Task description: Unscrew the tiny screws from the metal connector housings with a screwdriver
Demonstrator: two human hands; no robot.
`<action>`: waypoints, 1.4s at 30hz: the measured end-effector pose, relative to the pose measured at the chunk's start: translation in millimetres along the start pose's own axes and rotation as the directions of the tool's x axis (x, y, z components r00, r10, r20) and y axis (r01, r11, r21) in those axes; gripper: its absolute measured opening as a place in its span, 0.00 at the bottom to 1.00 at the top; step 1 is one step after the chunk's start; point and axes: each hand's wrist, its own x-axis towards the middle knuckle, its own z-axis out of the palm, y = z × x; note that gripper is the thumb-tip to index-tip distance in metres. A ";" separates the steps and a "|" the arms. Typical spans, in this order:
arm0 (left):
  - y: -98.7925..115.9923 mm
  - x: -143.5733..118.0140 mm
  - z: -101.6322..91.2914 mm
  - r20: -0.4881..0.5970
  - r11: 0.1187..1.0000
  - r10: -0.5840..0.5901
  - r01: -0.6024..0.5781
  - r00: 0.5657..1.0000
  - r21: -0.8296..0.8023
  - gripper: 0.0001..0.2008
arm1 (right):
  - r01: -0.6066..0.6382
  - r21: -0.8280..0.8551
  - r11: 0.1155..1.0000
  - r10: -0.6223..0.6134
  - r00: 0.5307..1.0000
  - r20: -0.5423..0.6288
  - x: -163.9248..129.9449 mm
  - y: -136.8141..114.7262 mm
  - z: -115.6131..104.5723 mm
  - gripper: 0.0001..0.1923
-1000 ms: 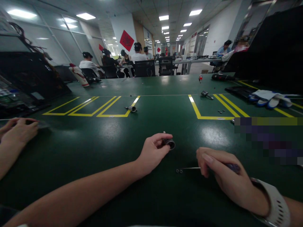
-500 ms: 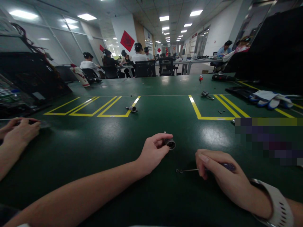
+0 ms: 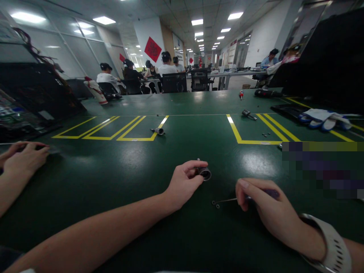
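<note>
My left hand (image 3: 184,183) rests on the green table (image 3: 119,178) and pinches a small dark cylindrical part (image 3: 204,173) between thumb and fingers. My right hand (image 3: 264,208) grips a thin screwdriver (image 3: 227,200) with a purple handle; its shaft points left, low over the table. Two tiny ring-shaped screws (image 3: 215,204) lie at the shaft's tip, just below the cylindrical part. A white watch sits on my right wrist.
Another person's hand (image 3: 24,157) rests at the left edge. A small metal part (image 3: 158,131) lies on the yellow lines; another part (image 3: 247,113), loose screws (image 3: 265,134), a red-handled tool (image 3: 241,93) and gloves (image 3: 324,116) lie at the right. People sit at far tables.
My right hand has shifted slightly up and left with the screwdriver, its tip lifting a little by the small screws. My left hand has stayed put.
</note>
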 end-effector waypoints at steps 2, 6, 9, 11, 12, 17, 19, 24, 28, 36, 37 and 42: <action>0.8 -0.3 -0.1 -0.005 1.000 -0.002 0.002 1.000 -0.005 0.17 | 0.085 -0.042 0.995 -0.085 0.996 0.013 -3.4 -1.8 0.5 0.22; 3.0 -0.9 -0.2 0.004 1.000 0.002 -0.002 1.000 -0.012 0.17 | 0.279 -0.141 0.950 -0.276 0.960 0.039 -8.5 -8.1 1.1 0.19; 4.0 -0.9 -0.1 0.023 1.000 0.006 -0.005 1.000 -0.022 0.17 | 0.388 -0.208 0.898 -0.382 0.921 0.072 -9.3 -13.1 2.6 0.13; 4.1 -0.8 0.5 0.020 0.999 0.009 -0.008 1.000 -0.031 0.18 | 0.425 -0.238 0.873 -0.414 0.905 0.099 -8.8 -14.8 4.1 0.10; 4.1 -0.8 1.0 0.016 0.999 0.008 -0.007 1.000 -0.035 0.18 | 0.434 -0.251 0.865 -0.420 0.901 0.111 -8.3 -15.2 4.9 0.09; 3.5 -0.5 3.1 0.011 0.999 0.006 -0.006 1.000 -0.042 0.18 | 0.428 -0.296 0.854 -0.403 0.904 0.144 -6.9 -12.5 6.7 0.07; 3.8 -0.5 3.5 0.012 0.999 0.007 -0.006 1.000 -0.040 0.18 | 0.427 -0.305 0.851 -0.399 0.904 0.154 -6.9 -10.7 6.7 0.07; 5.1 -0.5 4.3 0.005 0.999 0.001 -0.001 1.000 -0.039 0.17 | 0.426 -0.307 0.851 -0.391 0.904 0.173 -6.7 -8.3 7.2 0.06; 4.6 -1.1 3.8 0.008 0.999 0.023 -0.023 1.000 -0.025 0.17 | 0.418 -0.310 0.854 -0.384 0.908 0.165 -6.1 -9.8 7.1 0.07; 2.2 0.7 1.7 0.011 0.999 0.043 -0.043 0.999 -0.006 0.18 | 0.420 -0.322 0.849 -0.386 0.907 0.167 -6.9 -12.7 6.8 0.07; 2.0 1.0 1.6 0.006 0.999 0.047 -0.047 0.999 -0.004 0.18 | 0.419 -0.321 0.849 -0.384 0.908 0.168 -6.9 -12.6 7.0 0.07; 0.9 0.6 1.2 0.008 0.998 0.065 -0.065 0.998 -0.014 0.17 | 0.412 -0.319 0.854 -0.382 0.911 0.153 -8.1 -12.5 7.1 0.07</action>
